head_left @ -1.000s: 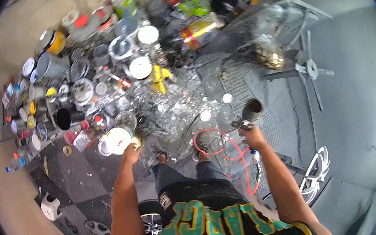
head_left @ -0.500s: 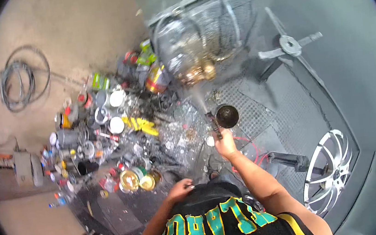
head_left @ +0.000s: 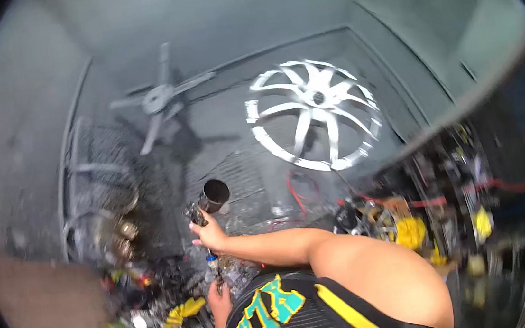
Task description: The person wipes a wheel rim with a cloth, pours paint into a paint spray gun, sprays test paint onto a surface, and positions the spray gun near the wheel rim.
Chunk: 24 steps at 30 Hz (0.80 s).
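My right hand (head_left: 211,234) is closed around the handle of a spray gun (head_left: 195,214). A dark round paint cup (head_left: 216,192) sits on the gun, its open mouth towards me. Under the handle hangs a fitting with a blue band (head_left: 212,259). My left hand (head_left: 219,296) is close to my body, just below that fitting, with its fingers closed on what looks like the air hose coupling (head_left: 219,281); blur hides its details. Beyond my hands a silver-white multi-spoke wheel rim (head_left: 303,120) is raised on a stand.
A grey cross-armed stand (head_left: 157,100) rises by the back wall. Cans, bottles and a yellow glove (head_left: 185,311) crowd the lower left. A red hose (head_left: 297,195) lies on the floor below the rim. Cluttered shelving (head_left: 445,175) is at the right.
My view has swung right, bringing the wheel rim to the middle. The spray at the gun's front no longer shows. My left hand has come to the coupling under the gun.
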Each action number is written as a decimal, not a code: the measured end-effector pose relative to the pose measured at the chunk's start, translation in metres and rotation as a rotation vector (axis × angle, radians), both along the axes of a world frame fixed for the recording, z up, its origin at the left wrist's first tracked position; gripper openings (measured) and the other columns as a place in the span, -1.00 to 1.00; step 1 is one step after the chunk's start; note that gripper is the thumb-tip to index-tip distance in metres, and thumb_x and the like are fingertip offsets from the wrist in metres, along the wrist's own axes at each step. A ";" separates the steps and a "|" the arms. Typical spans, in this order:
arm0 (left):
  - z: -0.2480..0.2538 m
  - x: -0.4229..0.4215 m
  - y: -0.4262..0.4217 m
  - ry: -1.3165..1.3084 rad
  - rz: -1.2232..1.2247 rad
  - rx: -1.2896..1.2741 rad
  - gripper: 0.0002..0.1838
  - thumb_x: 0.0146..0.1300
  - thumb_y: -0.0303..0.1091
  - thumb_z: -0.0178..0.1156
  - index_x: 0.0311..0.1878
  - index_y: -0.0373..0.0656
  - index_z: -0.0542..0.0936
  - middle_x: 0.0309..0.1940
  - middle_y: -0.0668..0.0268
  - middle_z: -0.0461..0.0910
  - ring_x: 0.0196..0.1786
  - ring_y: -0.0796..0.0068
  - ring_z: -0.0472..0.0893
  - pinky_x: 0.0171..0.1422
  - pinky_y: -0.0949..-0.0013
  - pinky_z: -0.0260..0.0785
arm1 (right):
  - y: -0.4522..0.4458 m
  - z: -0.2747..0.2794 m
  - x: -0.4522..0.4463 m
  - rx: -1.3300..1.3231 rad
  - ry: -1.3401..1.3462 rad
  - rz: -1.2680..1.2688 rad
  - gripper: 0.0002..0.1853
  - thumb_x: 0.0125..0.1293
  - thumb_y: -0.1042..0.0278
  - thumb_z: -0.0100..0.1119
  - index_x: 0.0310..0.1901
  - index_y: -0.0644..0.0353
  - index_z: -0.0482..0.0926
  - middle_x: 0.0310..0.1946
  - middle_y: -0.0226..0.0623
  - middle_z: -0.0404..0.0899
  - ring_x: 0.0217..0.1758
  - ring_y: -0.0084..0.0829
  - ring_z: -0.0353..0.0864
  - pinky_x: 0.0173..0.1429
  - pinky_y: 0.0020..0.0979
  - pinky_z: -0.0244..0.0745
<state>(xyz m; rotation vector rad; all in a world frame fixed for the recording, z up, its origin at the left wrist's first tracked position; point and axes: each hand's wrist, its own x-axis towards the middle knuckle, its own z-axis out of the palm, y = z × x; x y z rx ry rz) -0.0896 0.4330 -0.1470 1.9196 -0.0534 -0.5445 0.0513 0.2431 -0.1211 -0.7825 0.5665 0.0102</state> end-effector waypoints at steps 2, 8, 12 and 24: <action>-0.025 -0.012 0.018 0.041 -0.154 0.092 -0.68 0.48 -0.36 0.23 0.18 -0.33 0.59 -0.27 0.31 0.67 -0.28 0.59 0.61 -0.14 0.43 0.48 | -0.019 -0.023 -0.034 0.017 0.104 -0.153 -0.26 0.45 0.39 0.22 0.59 -0.28 0.19 0.27 -0.40 0.46 0.12 -0.32 0.51 -0.10 -0.09 0.74; -0.023 -0.088 0.015 0.223 -0.350 -0.073 -0.71 0.47 -0.33 0.28 0.11 -0.32 0.65 -0.25 0.29 0.72 -0.25 0.56 0.60 -0.14 0.36 0.46 | -0.057 -0.076 -0.180 0.024 0.367 -0.326 -0.38 0.46 0.46 0.24 0.47 -0.19 0.30 0.36 -0.36 0.39 0.26 -0.25 0.46 -0.02 0.00 0.72; -0.061 -0.147 0.020 0.043 -0.439 0.069 -0.70 0.43 -0.24 0.31 0.01 -0.31 0.68 -0.34 0.27 0.72 -0.27 0.55 0.59 -0.14 0.33 0.47 | -0.056 -0.079 -0.262 -0.032 0.497 -0.431 -0.40 0.48 0.42 0.24 0.46 -0.26 0.31 0.26 -0.34 0.47 0.13 -0.22 0.51 -0.19 0.07 0.64; -0.056 -0.194 0.016 0.340 -0.715 -0.145 -0.69 0.52 -0.22 0.25 0.11 -0.28 0.59 -0.33 0.41 0.59 -0.24 0.66 0.52 -0.16 0.46 0.37 | -0.072 -0.055 -0.397 0.006 0.453 -0.746 -0.57 0.51 0.44 0.22 0.33 -0.08 0.42 -0.28 -0.46 0.51 -0.28 -0.52 0.43 -0.21 -0.30 0.40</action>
